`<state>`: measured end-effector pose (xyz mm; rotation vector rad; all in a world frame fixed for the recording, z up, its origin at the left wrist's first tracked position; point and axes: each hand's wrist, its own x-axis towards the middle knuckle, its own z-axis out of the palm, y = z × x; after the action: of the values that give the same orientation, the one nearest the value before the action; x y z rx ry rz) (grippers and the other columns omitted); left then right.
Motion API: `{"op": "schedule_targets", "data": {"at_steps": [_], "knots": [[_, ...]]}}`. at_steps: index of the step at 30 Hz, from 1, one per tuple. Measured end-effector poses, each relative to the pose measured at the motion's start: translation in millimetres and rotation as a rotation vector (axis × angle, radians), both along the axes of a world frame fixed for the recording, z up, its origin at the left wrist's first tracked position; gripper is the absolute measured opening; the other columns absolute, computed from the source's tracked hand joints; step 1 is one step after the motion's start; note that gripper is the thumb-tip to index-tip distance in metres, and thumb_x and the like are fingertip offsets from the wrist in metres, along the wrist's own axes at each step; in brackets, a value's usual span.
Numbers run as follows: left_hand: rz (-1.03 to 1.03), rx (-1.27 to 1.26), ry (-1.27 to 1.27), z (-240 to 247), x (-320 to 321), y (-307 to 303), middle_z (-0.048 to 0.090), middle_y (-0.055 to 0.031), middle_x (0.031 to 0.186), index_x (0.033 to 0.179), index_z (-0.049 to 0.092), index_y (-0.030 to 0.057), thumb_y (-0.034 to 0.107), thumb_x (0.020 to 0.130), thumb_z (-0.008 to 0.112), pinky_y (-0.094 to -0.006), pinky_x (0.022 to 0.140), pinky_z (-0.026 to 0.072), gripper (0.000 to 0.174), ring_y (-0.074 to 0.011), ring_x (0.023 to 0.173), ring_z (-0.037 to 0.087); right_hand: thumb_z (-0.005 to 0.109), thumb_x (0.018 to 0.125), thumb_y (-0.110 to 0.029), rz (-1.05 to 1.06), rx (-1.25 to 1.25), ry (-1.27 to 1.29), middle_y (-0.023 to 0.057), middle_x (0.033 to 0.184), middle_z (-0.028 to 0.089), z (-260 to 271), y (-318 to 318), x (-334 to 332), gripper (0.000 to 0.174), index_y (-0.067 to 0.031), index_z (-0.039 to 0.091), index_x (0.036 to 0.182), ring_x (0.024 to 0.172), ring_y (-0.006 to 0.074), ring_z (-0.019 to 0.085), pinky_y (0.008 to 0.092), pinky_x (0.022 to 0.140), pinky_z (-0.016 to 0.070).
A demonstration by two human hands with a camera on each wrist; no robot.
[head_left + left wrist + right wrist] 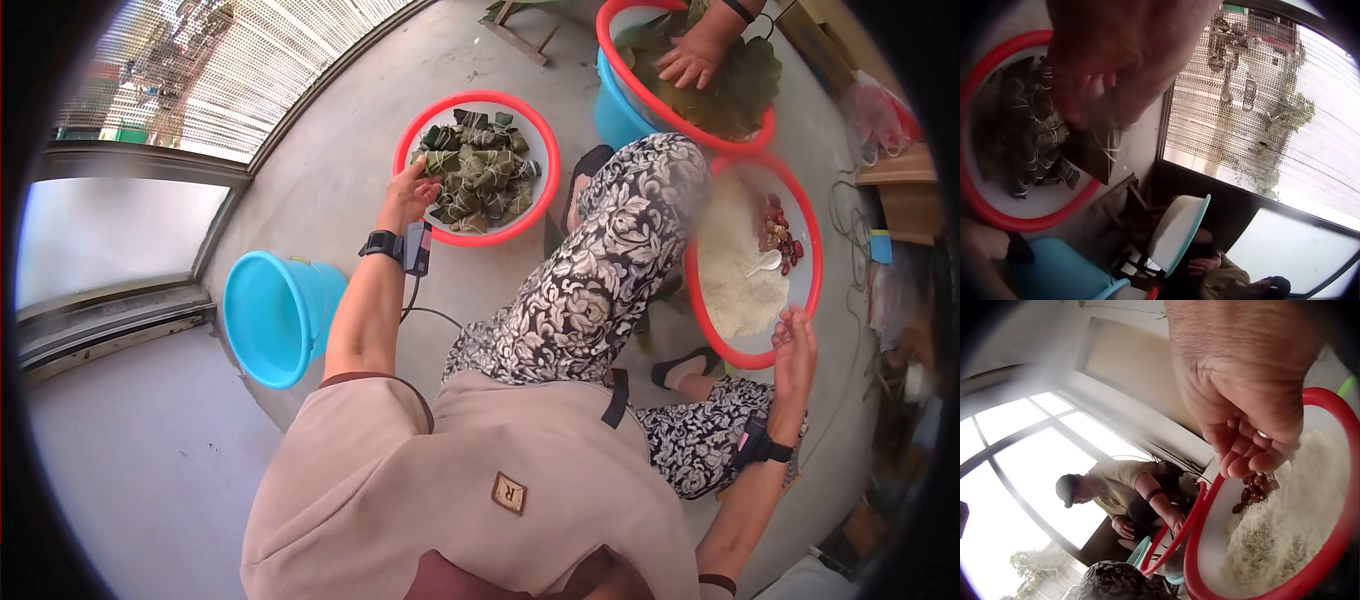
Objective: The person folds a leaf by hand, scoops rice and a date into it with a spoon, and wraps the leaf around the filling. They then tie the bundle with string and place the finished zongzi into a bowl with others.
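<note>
My left hand [408, 192] is over the left side of a red-rimmed basin [549, 150] piled with leaf-wrapped zongzi [488, 170]. In the left wrist view its fingers pinch one zongzi [1092, 157] tied with white string, at the basin's edge. My right hand [795, 355] hangs beside the near rim of a second red-rimmed basin [816, 265], fingers loosely curled, with nothing seen in them. That basin holds white rice [735, 295], a small heap of red dates [780, 232] and a white spoon [765, 263].
An upright blue bucket [268, 318] stands at my left. Another person's hand [688, 62] rests on wet leaves [755, 85] in a red-rimmed basin above a blue tub [615, 110]. My patterned trouser leg [590, 270] lies between the basins. Cables [858, 260] run along the right.
</note>
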<state>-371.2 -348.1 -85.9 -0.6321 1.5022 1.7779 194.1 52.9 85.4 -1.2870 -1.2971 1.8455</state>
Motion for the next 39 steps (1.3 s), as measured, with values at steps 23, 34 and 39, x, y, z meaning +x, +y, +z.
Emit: {"op": "schedule_targets", "data": {"at_steps": [23, 34, 39], "knots": [[0.147, 0.755, -0.022, 43, -14, 65, 0.056, -0.0204, 0.126, 0.133, 0.043, 0.0014, 0.048, 0.099, 0.043, -0.0408, 0.084, 0.0553, 0.057, -0.0324, 0.106, 0.062, 0.058, 0.096, -0.021, -0.050, -0.108, 0.030, 0.0023, 0.093, 0.061, -8, 1, -5, 0.026, -0.0052, 0.057, 0.117, 0.072, 0.0086, 0.054, 0.0225, 0.064, 0.0430], [-1.313, -0.295, 0.661, -79, 207, -5, 0.068, -0.0211, 0.100, 0.103, 0.068, 0.0060, 0.026, 0.084, 0.064, -0.0405, 0.080, 0.0518, 0.028, -0.0345, 0.090, 0.067, 0.057, 0.096, -0.020, 0.017, -0.088, -0.072, 0.0036, 0.094, 0.063, -5, -6, -13, 0.025, -0.0044, 0.057, 0.115, 0.073, 0.0086, 0.054, 0.0226, 0.063, 0.0429], [-1.326, -0.290, 0.737, -84, 196, 0, 0.070, -0.0185, 0.091, 0.104, 0.068, 0.0046, 0.025, 0.085, 0.064, -0.0396, 0.076, 0.0533, 0.028, -0.0308, 0.083, 0.069, 0.057, 0.097, -0.020, 0.044, -0.079, -0.053, 0.0037, 0.094, 0.063, -9, -6, -16, 0.025, -0.0042, 0.058, 0.115, 0.073, 0.0084, 0.054, 0.0222, 0.063, 0.0430]]}}
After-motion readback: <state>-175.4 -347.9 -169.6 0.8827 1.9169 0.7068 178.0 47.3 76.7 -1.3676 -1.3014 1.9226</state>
